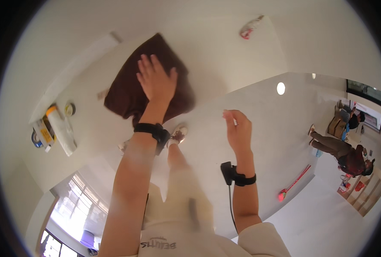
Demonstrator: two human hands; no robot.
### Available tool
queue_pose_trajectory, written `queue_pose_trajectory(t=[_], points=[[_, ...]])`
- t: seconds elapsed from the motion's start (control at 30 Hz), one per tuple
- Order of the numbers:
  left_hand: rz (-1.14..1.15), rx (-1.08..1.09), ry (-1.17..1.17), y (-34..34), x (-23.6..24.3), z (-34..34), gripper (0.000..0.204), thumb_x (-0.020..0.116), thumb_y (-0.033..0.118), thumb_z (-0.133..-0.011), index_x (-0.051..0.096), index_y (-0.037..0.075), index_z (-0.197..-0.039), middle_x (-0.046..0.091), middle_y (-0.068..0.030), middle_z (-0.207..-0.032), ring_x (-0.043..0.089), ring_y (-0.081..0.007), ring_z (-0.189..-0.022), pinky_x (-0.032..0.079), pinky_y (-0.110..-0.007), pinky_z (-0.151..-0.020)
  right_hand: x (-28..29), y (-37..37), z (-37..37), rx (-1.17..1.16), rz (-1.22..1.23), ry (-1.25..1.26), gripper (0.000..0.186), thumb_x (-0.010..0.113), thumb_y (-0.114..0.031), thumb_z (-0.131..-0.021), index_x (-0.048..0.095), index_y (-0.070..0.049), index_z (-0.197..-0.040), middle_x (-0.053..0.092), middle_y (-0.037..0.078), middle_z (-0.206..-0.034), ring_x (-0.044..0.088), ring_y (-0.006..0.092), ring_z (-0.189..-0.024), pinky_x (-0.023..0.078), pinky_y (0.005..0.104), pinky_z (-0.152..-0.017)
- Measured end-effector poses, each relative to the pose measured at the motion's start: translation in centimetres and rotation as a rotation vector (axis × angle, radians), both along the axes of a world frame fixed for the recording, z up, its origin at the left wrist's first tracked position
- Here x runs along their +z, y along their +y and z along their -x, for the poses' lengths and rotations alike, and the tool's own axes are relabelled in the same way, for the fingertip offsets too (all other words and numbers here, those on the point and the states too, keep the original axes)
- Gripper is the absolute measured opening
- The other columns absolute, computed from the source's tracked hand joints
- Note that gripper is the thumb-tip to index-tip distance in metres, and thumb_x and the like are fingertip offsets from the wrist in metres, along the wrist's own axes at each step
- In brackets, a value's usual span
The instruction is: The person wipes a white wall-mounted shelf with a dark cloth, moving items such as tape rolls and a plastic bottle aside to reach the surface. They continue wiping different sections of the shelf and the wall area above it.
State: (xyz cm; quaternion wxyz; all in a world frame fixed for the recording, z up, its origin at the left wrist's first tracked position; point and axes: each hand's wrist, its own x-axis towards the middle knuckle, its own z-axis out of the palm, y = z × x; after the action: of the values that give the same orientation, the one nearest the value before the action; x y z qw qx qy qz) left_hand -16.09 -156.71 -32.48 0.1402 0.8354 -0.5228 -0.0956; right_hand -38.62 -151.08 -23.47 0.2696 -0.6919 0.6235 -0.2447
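Note:
A dark maroon-brown folded cloth [130,90], roughly square and crumpled at its near edge, lies on the white surface ahead on the left. My left hand [157,82] is laid over its middle, palm down, fingers stretched out and thumb apart. Nothing is gripped in that hand. To the right, my right hand [240,128] is held up away from the cloth, its fingers curled in loosely toward the thumb. No object shows in it. Each wrist wears a black strap with a small device.
At left lie a clear plastic roll with an orange end [61,130], a tape roll [70,109] and a yellow-grey box [44,132]. A small red-and-white packet [250,28] lies far ahead. A pink-red long-handled tool [293,184] is on the floor; people [344,152] are at far right.

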Motion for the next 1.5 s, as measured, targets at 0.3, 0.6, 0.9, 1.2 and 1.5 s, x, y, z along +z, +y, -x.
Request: queue_pose_trajectory(t=[0.3,0.6,0.9,1.2,1.5], points=[[-0.045,-0.001,-0.189,-1.3,-3.0,1.2,0.068,0.046,0.043,-0.091,0.029,0.006,-0.144,0.019,-0.0132,-0.154,0.017,-0.0316,-0.142,0.019,-0.053,-0.111,-4.2,-19.2,6.2,-0.32,-0.016,0.056,0.037,0.064,-0.038,-0.084,0.068,-0.002,-0.089,0.068,0.008,-0.079,0.063,0.019,-0.072,0.049,0.03,-0.065],[-0.094,0.051,-0.144,-1.9,-2.0,1.3,0.069,0.053,0.04,-0.085,0.03,0.01,-0.144,0.021,-0.0099,-0.154,0.02,-0.0296,-0.141,0.02,-0.052,-0.112,-8.7,-33.4,0.4,-0.412,-0.354,0.417,0.05,0.061,-0.054,-0.079,0.07,-0.006,-0.088,0.07,0.01,-0.087,0.067,0.0263,-0.083,0.051,0.037,-0.073],[-0.071,0.075,-0.154,-2.1,-2.3,1.4,0.068,0.055,0.039,-0.083,0.034,0.013,-0.143,0.023,-0.0074,-0.153,0.021,-0.0275,-0.141,0.02,-0.051,-0.112,-10.3,-28.6,4.1,-0.296,-0.065,-0.536,0.027,0.07,-0.015,-0.082,0.05,-0.006,-0.066,0.048,-0.003,-0.061,0.042,0.0057,-0.054,0.033,0.0226,-0.049],[-0.085,0.105,-0.077,-2.0,-1.7,1.3,0.074,0.062,0.039,-0.077,0.036,0.013,-0.142,0.026,-0.008,-0.152,0.024,-0.028,-0.14,0.021,-0.051,-0.111,-1.2,-18.9,-3.9,0.514,0.424,0.011,0.026,0.074,-0.017,-0.069,0.049,-0.01,-0.065,0.056,0.004,-0.065,0.056,0.0225,-0.059,0.043,0.0351,-0.049],[-0.042,0.124,0.167,-1.8,-2.6,0.8,0.071,0.062,0.047,-0.074,0.045,0.01,-0.133,0.046,-0.012,-0.136,0.038,-0.0274,-0.128,0.022,-0.05,-0.11,1.1,-17.1,-18.7,1.123,0.328,0.03,0.024,0.072,-0.018,-0.078,0.052,-0.006,-0.083,0.063,0.009,-0.074,0.061,0.0281,-0.06,0.048,0.0354,-0.054]])
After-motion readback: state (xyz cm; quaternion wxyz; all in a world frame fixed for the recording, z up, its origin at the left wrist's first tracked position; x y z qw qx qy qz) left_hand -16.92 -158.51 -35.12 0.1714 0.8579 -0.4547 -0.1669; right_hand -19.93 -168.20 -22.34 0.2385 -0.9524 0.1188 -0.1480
